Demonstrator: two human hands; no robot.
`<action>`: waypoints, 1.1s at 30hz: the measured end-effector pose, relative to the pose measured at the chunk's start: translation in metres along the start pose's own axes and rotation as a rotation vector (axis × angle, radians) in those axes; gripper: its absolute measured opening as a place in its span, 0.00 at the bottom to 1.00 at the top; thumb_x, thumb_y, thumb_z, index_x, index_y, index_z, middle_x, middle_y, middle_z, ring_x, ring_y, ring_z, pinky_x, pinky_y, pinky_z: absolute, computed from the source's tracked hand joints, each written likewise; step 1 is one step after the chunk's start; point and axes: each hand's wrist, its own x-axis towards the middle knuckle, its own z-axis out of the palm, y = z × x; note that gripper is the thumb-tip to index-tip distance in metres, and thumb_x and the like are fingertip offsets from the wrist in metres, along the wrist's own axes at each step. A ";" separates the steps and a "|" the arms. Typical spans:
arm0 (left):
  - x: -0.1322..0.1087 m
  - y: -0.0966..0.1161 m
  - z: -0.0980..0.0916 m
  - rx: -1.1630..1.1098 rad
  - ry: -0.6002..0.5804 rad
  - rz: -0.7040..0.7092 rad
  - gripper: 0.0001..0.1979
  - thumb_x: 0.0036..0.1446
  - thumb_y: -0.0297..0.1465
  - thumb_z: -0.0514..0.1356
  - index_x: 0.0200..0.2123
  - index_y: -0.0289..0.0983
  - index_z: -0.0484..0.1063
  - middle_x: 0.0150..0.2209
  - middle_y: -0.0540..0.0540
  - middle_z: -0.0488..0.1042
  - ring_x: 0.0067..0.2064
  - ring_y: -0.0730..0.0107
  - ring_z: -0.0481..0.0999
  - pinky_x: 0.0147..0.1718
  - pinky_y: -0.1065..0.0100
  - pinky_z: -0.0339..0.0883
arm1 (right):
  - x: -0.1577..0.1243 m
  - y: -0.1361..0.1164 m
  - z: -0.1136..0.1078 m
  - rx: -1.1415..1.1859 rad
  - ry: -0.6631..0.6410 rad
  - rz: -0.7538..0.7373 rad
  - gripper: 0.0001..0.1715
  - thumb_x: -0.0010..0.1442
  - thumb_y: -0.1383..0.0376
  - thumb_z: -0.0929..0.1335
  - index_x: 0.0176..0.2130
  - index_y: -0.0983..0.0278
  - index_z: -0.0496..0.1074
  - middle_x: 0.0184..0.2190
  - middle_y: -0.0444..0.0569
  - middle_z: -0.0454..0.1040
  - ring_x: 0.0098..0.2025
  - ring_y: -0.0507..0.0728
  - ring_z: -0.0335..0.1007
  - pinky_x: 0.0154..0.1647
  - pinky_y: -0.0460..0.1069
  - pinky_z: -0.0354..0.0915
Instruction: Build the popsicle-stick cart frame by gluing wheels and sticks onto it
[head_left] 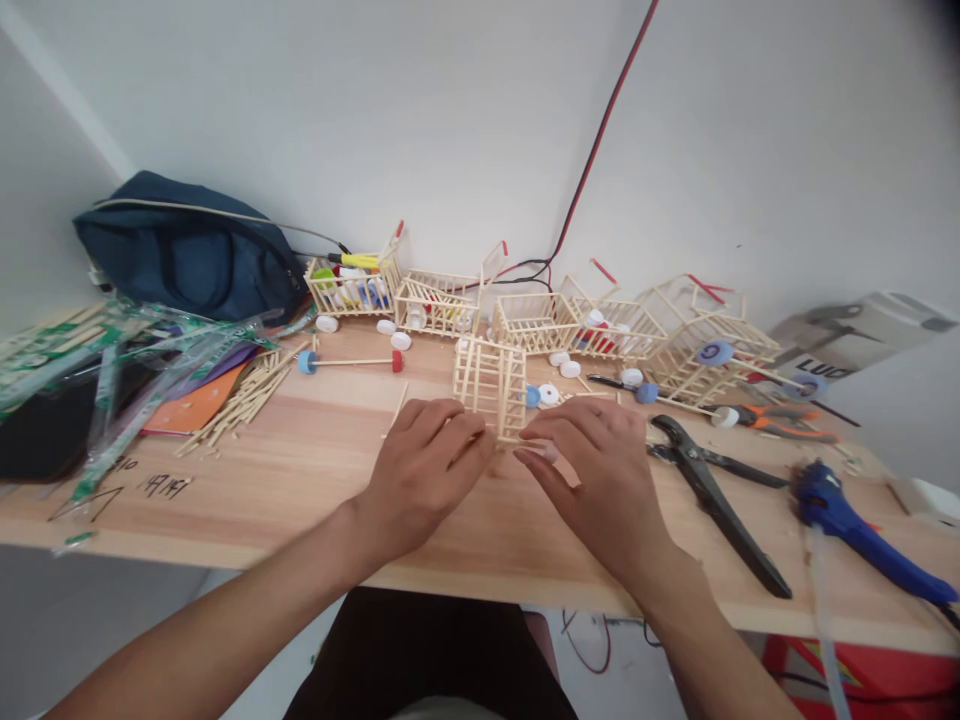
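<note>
A small cart basket (491, 375) built of thin wooden sticks stands on the table between my hands. My left hand (427, 470) has its fingers curled at the basket's near left corner, closed on it; the fingertips are partly hidden. At the near right corner, my right hand (600, 475) pinches a thin pale stick between thumb and forefinger. Whether that stick is joined to the basket I cannot tell. Just behind the right fingers lie a blue wheel cap (532, 396) and a white wheel cap (549, 394).
Several finished stick carts, one a filled cart (352, 285), line the wall. Leftward lie a wheel axle (352, 362), loose sticks (244, 405), plastic wrappers (161, 385) and a blue bag (191, 250). Rightward are black pliers (720, 505), orange-handled pliers (787, 420) and a blue glue gun (862, 530).
</note>
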 end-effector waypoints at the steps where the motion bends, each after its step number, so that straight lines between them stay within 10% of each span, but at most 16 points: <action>1: 0.000 0.000 0.000 0.002 0.003 -0.002 0.08 0.62 0.21 0.59 0.43 0.34 0.73 0.39 0.42 0.79 0.43 0.60 0.72 0.37 0.60 0.64 | 0.000 0.000 0.002 -0.015 0.003 -0.007 0.02 0.64 0.63 0.70 0.38 0.60 0.73 0.39 0.45 0.79 0.46 0.60 0.70 0.49 0.57 0.56; 33: -0.008 -0.008 -0.005 -0.125 -0.008 -0.205 0.15 0.54 0.20 0.63 0.44 0.36 0.71 0.43 0.41 0.77 0.47 0.58 0.73 0.48 0.54 0.72 | -0.006 0.006 0.018 -0.016 0.075 -0.002 0.03 0.63 0.67 0.70 0.35 0.59 0.73 0.36 0.44 0.80 0.42 0.58 0.69 0.48 0.57 0.53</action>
